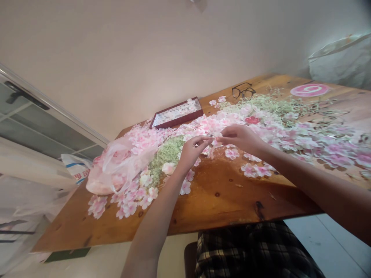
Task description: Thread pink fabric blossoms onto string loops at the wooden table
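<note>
Both my hands meet over the middle of the wooden table, fingertips almost touching. My left hand (193, 151) is closed in a pinch, and what sits between its fingers is too small to name. My right hand (236, 137) also pinches, with a pale pink artificial blossom (215, 143) at or just below its fingertips; I cannot tell which hand holds it. Around them spread many pink and white artificial blossoms (210, 124). A bunch of fine green artificial foliage (166, 156) lies left of my left hand. Single blossoms (232, 153) rest just below my right hand.
A dark red box (177, 123) with pale contents stands against the wall. Glasses (243, 92) and a pink disc (310, 90) lie at the back. A clear plastic bag of blossoms (111, 166) sits left on the wooden table (214, 208). A white sack (342, 61) stands beyond the right end.
</note>
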Action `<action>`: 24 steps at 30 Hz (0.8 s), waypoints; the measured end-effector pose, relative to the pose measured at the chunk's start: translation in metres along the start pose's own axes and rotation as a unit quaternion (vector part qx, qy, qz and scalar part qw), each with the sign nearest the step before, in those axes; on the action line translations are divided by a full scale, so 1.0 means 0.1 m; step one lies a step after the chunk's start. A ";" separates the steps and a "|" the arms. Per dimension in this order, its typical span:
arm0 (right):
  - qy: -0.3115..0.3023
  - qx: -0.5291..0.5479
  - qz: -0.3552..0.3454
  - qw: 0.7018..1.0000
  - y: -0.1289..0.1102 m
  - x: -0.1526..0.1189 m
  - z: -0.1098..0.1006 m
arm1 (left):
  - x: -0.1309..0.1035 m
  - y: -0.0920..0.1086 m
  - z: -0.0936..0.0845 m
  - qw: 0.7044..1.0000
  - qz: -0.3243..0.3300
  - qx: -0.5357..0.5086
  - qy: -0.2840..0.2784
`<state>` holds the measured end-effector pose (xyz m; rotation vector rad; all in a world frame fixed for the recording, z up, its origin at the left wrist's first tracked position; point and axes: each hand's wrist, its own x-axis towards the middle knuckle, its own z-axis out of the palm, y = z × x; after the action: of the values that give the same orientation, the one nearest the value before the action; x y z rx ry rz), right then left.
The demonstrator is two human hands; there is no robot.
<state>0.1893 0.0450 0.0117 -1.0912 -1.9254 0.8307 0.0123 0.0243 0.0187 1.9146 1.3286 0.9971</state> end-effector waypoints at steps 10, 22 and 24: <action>-0.013 -0.007 0.015 1.000 -0.04 -0.01 -0.03 | 0.00 -0.01 0.01 1.000 -0.010 0.011 0.007; -0.046 0.008 0.013 0.999 -0.05 -0.01 -0.02 | -0.02 0.01 0.02 0.999 0.026 0.030 0.004; -0.052 0.015 0.010 0.998 -0.05 -0.01 -0.02 | -0.02 0.01 0.03 0.999 0.039 0.037 0.007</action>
<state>0.1892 0.0423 0.0163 -1.0688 -1.9834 0.9412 0.0143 0.0216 0.0174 2.0322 1.3235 1.0148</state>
